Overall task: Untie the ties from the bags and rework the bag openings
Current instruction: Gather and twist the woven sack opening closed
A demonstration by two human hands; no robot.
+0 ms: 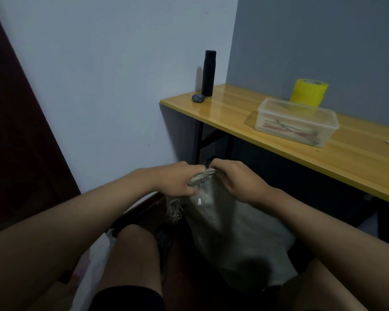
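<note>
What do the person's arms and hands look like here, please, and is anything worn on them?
Both forearms are bare: no sleeves show in the head view. The left hand and right hand wear no gloves, and no watch, ring or marking is visible on either.

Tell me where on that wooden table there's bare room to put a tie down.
On the table, bare wood lies between the black bottle and the clear plastic box, and along the near edge right of the box. It is crowded where the yellow tape roll stands close behind the box.
</note>
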